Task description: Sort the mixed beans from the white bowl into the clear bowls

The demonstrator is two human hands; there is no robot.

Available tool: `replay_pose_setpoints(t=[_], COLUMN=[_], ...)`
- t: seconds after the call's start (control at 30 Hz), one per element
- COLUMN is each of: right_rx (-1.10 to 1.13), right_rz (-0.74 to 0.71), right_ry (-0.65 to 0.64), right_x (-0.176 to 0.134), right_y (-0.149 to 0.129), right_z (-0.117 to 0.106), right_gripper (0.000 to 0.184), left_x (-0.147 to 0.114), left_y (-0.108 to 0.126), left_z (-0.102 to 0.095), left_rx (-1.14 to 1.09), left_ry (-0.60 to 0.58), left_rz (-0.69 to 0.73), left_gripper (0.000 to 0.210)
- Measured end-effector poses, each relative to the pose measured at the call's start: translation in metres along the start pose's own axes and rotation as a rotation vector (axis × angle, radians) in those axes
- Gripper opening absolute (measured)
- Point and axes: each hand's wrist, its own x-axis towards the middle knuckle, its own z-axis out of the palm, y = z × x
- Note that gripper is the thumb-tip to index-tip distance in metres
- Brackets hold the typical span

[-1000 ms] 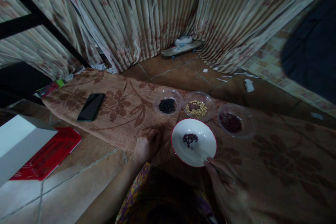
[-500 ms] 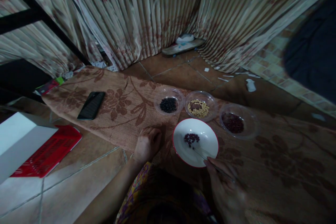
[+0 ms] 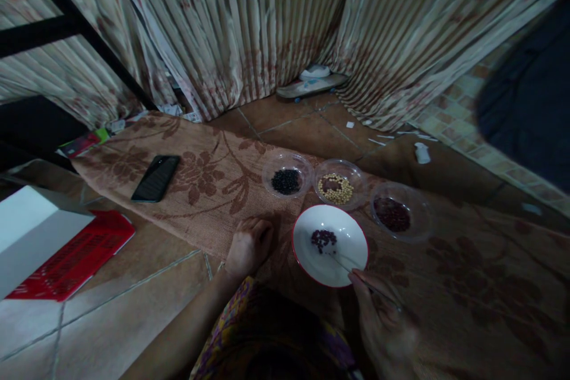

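Observation:
My right hand (image 3: 385,323) is closed around slim metal tweezers (image 3: 345,264), whose thin tips reach down into a white bowl (image 3: 307,261) with a red rim. Dark red beans (image 3: 323,240) lie in a loose cluster on the bowl's bottom, close to the tips. I cannot make out whether a bean is between them. Left of the bowl, my left hand (image 3: 249,243) rests on the cloth with its fingers curled into a fist, and no object shows in it.
Behind the bowl stand clear plastic dishes of black beans (image 3: 285,181), yellow soybeans (image 3: 336,189) and dark red beans (image 3: 392,214). A phone (image 3: 155,179) lies on the patterned tablecloth (image 3: 218,214). A white box (image 3: 35,231) and red sheet (image 3: 89,255) are at left; a skateboard (image 3: 309,88) sits by the curtain.
The view has shifted slightly. My right hand keeps the tweezers in the bowl, with the tips still near the beans. My left fist stays in place.

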Motion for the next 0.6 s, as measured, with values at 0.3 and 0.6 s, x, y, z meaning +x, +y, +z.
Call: replay_pose_setpoints(t=[0.3, 0.6], right_rx=[-0.009, 0.032], right_rz=[0.060, 0.161], right_ry=[0.014, -0.013], right_x=[0.007, 0.012], right_y=[0.002, -0.001], right_z=[-0.007, 0.001], right_gripper=[0.016, 0.023], left_x=[0.000, 0.000], left_y=[0.001, 0.000], left_z=[-0.001, 0.000], left_rx=[-0.024, -0.018], left_ry=[-0.007, 0.005], left_rz=[-0.004, -0.006], left_gripper=[0.012, 0.011])
